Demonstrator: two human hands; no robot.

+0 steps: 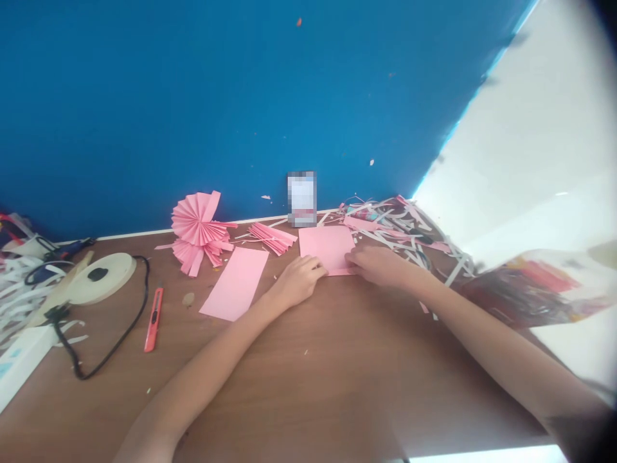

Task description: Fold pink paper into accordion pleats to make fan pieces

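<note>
A sheet of pink paper (328, 247) lies on the brown table, with a narrow band along its near edge that looks folded. My left hand (301, 280) grips the near left corner, fingers curled and pressed together. At the near right corner, my right hand (378, 263) pinches the same sheet. A second pink sheet (235, 286) lies flat to the left of my left hand. Behind it are a pleated strip of pink paper (273, 238) and pink pleated fans (200, 222), one partly over another.
A red box cutter (153, 319) lies on the left, near a black cable (130, 341) and a round cream disc (103, 278). White and pink paper strips (400, 225) pile up at the back right. A phone-like device (302, 199) leans against the blue wall (270, 96).
</note>
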